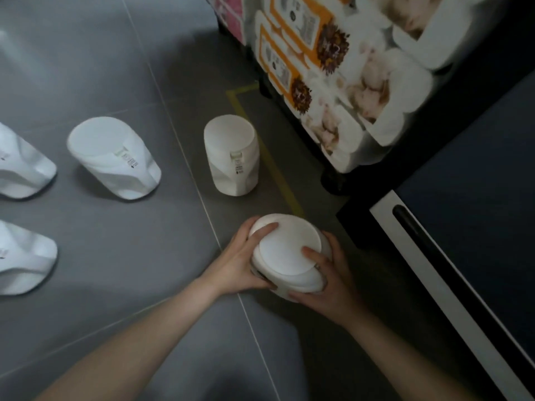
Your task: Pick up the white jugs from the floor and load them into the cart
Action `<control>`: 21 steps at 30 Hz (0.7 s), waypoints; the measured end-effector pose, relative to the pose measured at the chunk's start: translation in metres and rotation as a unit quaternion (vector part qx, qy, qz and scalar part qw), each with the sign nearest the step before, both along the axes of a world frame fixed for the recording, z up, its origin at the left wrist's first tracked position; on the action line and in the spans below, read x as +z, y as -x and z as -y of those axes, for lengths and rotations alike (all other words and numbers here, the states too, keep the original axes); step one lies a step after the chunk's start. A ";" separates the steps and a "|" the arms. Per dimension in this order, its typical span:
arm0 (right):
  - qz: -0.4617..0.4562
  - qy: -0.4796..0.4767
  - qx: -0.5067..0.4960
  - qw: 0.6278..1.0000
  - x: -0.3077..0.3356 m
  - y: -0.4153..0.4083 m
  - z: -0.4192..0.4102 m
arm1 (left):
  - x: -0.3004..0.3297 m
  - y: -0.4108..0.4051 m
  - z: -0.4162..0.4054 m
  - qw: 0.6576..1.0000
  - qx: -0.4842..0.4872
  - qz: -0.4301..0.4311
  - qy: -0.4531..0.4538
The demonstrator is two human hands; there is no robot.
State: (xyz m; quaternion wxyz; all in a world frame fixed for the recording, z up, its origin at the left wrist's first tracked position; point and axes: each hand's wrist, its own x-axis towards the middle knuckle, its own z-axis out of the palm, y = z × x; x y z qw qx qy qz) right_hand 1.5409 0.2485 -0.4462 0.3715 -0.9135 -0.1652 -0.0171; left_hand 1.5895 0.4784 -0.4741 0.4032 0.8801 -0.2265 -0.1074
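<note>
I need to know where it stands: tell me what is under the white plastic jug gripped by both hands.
Grey tiled floor shows around the white plastic jug. Left hand and right hand grip it; its base is hidden.

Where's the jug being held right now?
In the head view, lower centre: the held jug is gripped between the left hand and right hand, just below the upright jug by the yellow floor tape.

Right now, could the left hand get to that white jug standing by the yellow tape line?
Probably not at once: the left hand and right hand both grip another white jug. The floor up to the standing jug looks free, so a freed hand likely could.
</note>
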 end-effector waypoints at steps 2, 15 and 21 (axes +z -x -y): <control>0.006 0.010 0.011 1.000 -0.001 -0.003 -0.002 | 0.002 -0.005 -0.009 1.000 -0.007 0.003 -0.020; 0.002 -0.007 0.053 0.999 0.002 -0.018 0.013 | 0.020 -0.027 -0.007 0.998 -0.065 0.001 -0.020; -0.034 -0.005 0.116 0.993 0.118 -0.023 -0.010 | 0.135 -0.001 -0.038 0.998 -0.014 -0.064 0.001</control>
